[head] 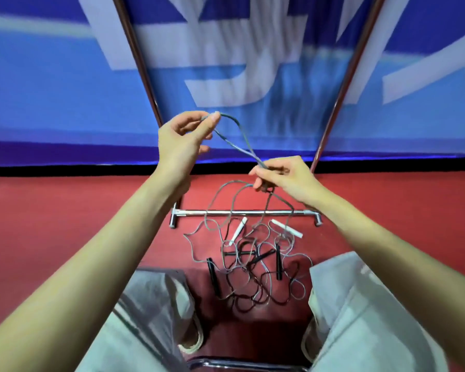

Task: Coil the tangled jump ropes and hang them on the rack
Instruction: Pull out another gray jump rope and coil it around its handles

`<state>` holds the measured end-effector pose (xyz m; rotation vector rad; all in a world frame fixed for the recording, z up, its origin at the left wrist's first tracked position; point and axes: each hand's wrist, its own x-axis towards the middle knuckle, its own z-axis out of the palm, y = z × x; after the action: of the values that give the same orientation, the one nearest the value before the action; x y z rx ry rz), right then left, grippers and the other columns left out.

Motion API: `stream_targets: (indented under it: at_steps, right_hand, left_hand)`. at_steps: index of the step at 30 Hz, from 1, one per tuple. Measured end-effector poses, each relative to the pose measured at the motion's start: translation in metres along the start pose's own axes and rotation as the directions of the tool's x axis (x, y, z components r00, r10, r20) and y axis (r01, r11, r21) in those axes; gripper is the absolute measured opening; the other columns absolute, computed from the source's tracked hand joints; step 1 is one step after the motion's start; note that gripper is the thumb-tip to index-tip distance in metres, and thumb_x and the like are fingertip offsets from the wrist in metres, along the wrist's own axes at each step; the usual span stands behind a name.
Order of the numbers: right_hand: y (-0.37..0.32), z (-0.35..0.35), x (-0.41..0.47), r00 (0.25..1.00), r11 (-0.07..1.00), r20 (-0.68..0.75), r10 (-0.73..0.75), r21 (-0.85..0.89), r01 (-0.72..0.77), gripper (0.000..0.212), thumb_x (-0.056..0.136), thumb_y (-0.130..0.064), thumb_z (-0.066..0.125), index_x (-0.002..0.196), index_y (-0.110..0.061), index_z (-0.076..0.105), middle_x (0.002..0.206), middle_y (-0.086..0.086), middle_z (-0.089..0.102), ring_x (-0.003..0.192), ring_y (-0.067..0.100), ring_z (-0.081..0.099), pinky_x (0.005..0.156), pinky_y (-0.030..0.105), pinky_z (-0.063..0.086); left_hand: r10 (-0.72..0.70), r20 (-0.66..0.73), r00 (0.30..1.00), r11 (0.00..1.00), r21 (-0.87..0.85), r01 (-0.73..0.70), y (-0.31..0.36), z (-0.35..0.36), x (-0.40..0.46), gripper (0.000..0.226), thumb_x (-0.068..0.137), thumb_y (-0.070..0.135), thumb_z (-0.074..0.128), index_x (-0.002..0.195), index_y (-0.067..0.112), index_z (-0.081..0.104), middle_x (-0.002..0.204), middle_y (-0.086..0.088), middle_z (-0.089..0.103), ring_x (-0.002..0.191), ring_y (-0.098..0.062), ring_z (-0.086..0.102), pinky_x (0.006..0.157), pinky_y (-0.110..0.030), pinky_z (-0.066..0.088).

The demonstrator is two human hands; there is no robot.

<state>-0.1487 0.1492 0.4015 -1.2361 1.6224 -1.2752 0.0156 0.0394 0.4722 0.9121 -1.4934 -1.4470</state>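
Red floor (65, 224) below a blue banner (51, 89); rack (242, 212) base ahead. Tangled jump ropes (253, 267) lie between my feet: light, limp, snag-prone. My left hand (183, 138) and right hand (282, 175) pinch a raised grey cord loop (239, 135); I would grip near the handles.

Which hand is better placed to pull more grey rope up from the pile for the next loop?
The right hand, probably. It pinches the grey rope where the strands drop to the pile; the left hand holds the loop's top, higher up.
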Motion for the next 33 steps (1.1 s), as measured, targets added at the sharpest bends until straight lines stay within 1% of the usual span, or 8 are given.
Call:
stream_targets:
  at_steps: [7, 12, 15, 18, 21, 24, 26, 33]
  right_hand:
    - [-0.079, -0.012, -0.021, 0.996, 0.984, -0.085, 0.009, 0.177, 0.006, 0.015, 0.097, -0.011, 0.054, 0.1, -0.001, 0.065, 0.081, 0.014, 0.071, 0.061, 0.018, 0.07, 0.066, 0.028, 0.057]
    - [-0.107, -0.008, -0.038, 0.995, 0.991, -0.09, 0.039, 0.134, -0.026, 0.018, 0.099, -0.015, 0.053, 0.101, 0.0, 0.063, 0.088, 0.017, 0.071, 0.066, 0.02, 0.072, 0.065, 0.029, 0.058]
    - [-0.116, -0.002, -0.044, 0.991, 0.984, -0.124, 0.053, 0.175, -0.031, 0.018, 0.097, -0.017, 0.056, 0.094, -0.001, 0.063, 0.083, 0.015, 0.072, 0.066, 0.022, 0.073, 0.064, 0.031, 0.06]
    - [-0.12, 0.004, -0.045, 0.982, 0.961, -0.148, 0.119, 0.267, -0.076, 0.019, 0.097, -0.017, 0.057, 0.088, -0.001, 0.06, 0.077, 0.014, 0.072, 0.065, 0.023, 0.073, 0.068, 0.036, 0.06]
    - [-0.123, 0.007, -0.046, 0.972, 0.927, -0.133, 0.194, 0.348, -0.138, 0.023, 0.1, -0.016, 0.052, 0.086, 0.003, 0.058, 0.071, 0.015, 0.071, 0.062, 0.022, 0.072, 0.065, 0.035, 0.06]
    - [-0.126, 0.006, -0.047, 0.958, 0.888, -0.105, 0.267, 0.412, -0.202, 0.022, 0.102, -0.009, 0.043, 0.091, 0.006, 0.054, 0.078, 0.022, 0.068, 0.063, 0.025, 0.072, 0.067, 0.036, 0.06]
    - [-0.13, 0.007, -0.048, 0.952, 0.866, -0.09, 0.293, 0.448, -0.224, 0.02, 0.103, -0.006, 0.038, 0.096, 0.007, 0.051, 0.085, 0.026, 0.066, 0.072, 0.03, 0.072, 0.068, 0.037, 0.06]
    - [-0.151, 0.009, -0.047, 0.95, 0.697, -0.079, 0.304, 0.698, -0.165, 0.023, 0.105, -0.006, 0.028, 0.101, 0.008, 0.046, 0.095, 0.032, 0.062, 0.082, 0.04, 0.065, 0.07, 0.043, 0.055]
  left_hand:
    - [-0.059, 0.09, 0.994, 0.997, 0.048, 0.055, 0.033, -0.011, -0.019, 0.027, 0.097, 0.01, 0.055, 0.124, 0.013, 0.058, 0.101, -0.007, 0.061, 0.078, -0.011, 0.062, 0.055, -0.021, 0.055]
    - [-0.141, 0.16, 0.977, 0.976, 0.186, 0.111, 0.022, -0.016, -0.053, 0.064, 0.094, 0.009, 0.061, 0.15, 0.009, 0.03, 0.101, -0.002, 0.062, 0.092, -0.017, 0.063, 0.07, -0.028, 0.056]
    - [-0.274, 0.23, 0.934, 0.952, 0.204, 0.23, 0.013, -0.016, -0.077, 0.075, 0.088, 0.027, 0.068, 0.15, 0.011, 0.029, 0.112, -0.001, 0.065, 0.106, -0.017, 0.062, 0.09, -0.035, 0.051]
    - [-0.307, 0.327, 0.894, 0.925, 0.324, 0.199, 0.004, -0.021, -0.092, 0.065, 0.074, 0.034, 0.083, 0.129, 0.013, 0.055, 0.114, -0.004, 0.068, 0.105, -0.014, 0.064, 0.086, -0.027, 0.051]
    - [-0.177, 0.324, 0.929, 0.861, 0.508, -0.013, -0.008, -0.03, -0.095, 0.025, 0.086, 0.007, 0.071, 0.11, 0.007, 0.063, 0.105, -0.005, 0.067, 0.101, -0.02, 0.063, 0.09, -0.029, 0.051]
    - [0.274, 0.379, 0.884, 0.279, 0.848, -0.45, -0.016, -0.044, -0.092, 0.028, 0.087, 0.018, 0.069, 0.114, 0.01, 0.064, 0.115, -0.01, 0.062, 0.105, -0.034, 0.058, 0.09, -0.043, 0.045]
    - [0.451, 0.426, 0.785, 0.066, 0.861, -0.505, -0.017, -0.047, -0.095, 0.043, 0.076, 0.016, 0.078, 0.116, 0.009, 0.063, 0.122, -0.014, 0.059, 0.106, -0.036, 0.056, 0.09, -0.046, 0.042]
    - [0.615, 0.428, 0.662, 0.229, 0.707, -0.669, -0.005, -0.039, -0.129, 0.015, 0.091, 0.024, 0.059, 0.09, 0.01, 0.067, 0.095, -0.003, 0.062, 0.084, -0.022, 0.053, 0.073, -0.035, 0.04]
